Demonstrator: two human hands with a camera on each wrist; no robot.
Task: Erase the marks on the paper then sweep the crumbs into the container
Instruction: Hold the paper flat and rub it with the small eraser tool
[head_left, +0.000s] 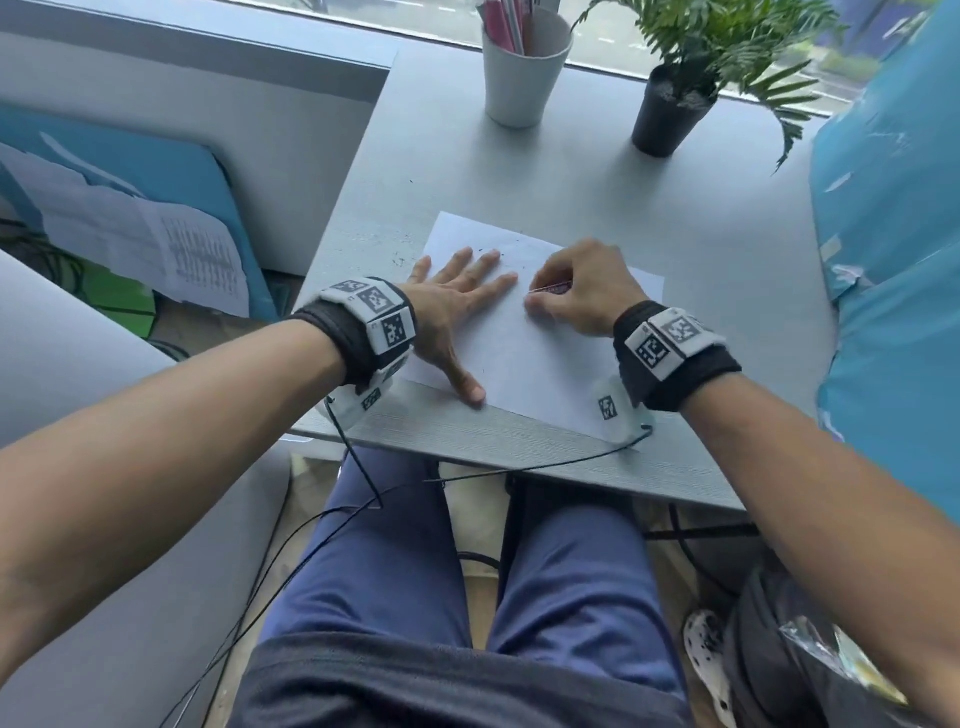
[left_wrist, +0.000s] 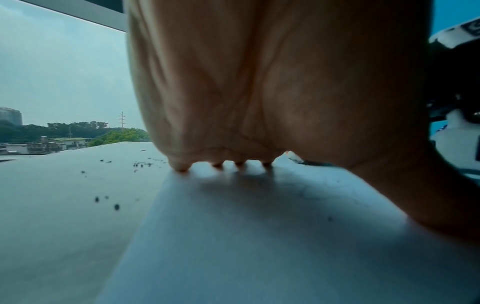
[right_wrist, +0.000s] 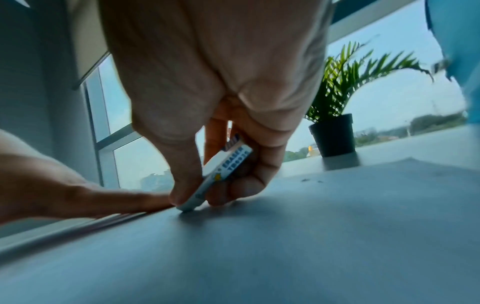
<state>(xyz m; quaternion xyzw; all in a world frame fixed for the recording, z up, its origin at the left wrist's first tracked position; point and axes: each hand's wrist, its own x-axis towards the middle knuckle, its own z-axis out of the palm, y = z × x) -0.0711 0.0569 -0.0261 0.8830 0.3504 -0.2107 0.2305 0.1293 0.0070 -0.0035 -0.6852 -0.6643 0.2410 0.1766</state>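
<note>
My left hand (head_left: 457, 306) lies flat on the paper (head_left: 540, 358), fingers straight and spread, thumb at the near edge, holding nothing. My right hand (head_left: 582, 291) has a closed grip on the eraser (right_wrist: 221, 174): thumb on one side, fingers curled on the other, its lower corner touching the paper just beside my left fingertips (head_left: 506, 280). The paper lies near the front edge of the counter (head_left: 727, 260).

Dark crumbs (left_wrist: 116, 206) are scattered on the counter left of the paper, with more by its far edge (head_left: 488, 253). Behind the paper stand a white cup (head_left: 522, 73) of pens and a plant (head_left: 670, 114) in a black pot, well apart from my hands. A light blue sheet (head_left: 893, 249) hangs at the counter's right side. Cables (head_left: 363, 467) trail off both wrists over the front edge.

The eraser's sleeve reads "ERASER" in blue, with a line of smaller characters beneath it that I cannot make out for sure.
</note>
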